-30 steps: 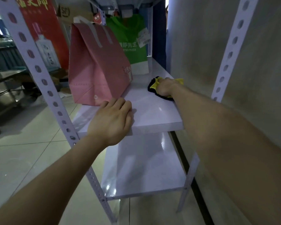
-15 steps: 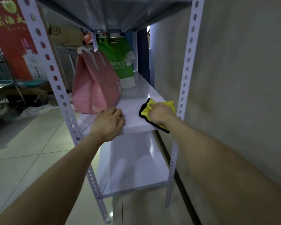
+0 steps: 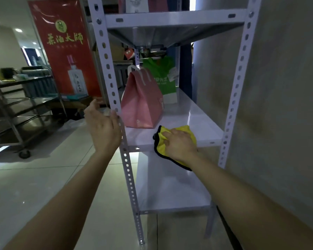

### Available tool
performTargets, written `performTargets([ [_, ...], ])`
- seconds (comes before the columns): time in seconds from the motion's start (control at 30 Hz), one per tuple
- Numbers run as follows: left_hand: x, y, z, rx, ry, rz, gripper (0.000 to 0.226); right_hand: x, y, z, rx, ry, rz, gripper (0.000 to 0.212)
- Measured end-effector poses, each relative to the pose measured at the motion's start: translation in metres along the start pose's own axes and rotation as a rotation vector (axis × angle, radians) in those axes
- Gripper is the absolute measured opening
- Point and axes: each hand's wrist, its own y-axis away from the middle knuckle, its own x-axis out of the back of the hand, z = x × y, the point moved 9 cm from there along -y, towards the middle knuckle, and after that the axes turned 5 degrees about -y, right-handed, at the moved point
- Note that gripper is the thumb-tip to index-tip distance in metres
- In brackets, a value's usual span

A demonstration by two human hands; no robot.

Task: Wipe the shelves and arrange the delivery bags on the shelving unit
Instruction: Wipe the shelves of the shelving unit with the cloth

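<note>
1. Right, the cloth (image 3: 175,139): bright yellow microfibre w/ a black hemmed edge, bunched and creased, lying at the front lip of the middle shelf (image 3: 202,127), its lower corner drooping over the edge.
2. Right hand (image 3: 181,144) is flat on top of it, palm down, fingers (image 3: 167,135) spread and pressing into the folds rather than gripping; yellow shows ahead of the fingertips and to the left of the hand, black hem curling round below the wrist.
3. Left hand (image 3: 102,127) is off the shelf, out in front of the left front upright (image 3: 114,98), fingers loose and half-curled, holding nothing; one finger looks to be brushing the post, can't tell for sure.
4. Pink bag (image 3: 141,103) stands upright on the same shelf, just behind the cloth towards the left side, pale handles on top.
5. Green bag (image 3: 163,78) stands behind it, further back, white label on its right side.
6. Lower shelf (image 3: 172,188) bare, glossy white.
7. Red banner (image 3: 65,49) and a metal trolley (image 3: 23,107) off to the left, on the tiled floor (image 3: 43,177).
</note>
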Motion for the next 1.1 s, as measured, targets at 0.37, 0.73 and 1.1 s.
performTargets([
  [0.37,-0.046,0.000,-0.021,0.109,0.005,-0.406,0.026,-0.044,-0.045,-0.103,0.119,-0.086,0.013,0.028],
  [0.73,-0.048,0.001,-0.019,0.097,0.042,-0.484,0.027,-0.012,-0.010,-0.049,0.093,-0.180,-0.124,0.037],
  [1.1,-0.051,0.001,-0.020,0.129,0.058,-0.447,0.038,0.029,0.014,0.134,-0.328,-0.195,-0.203,0.052],
])
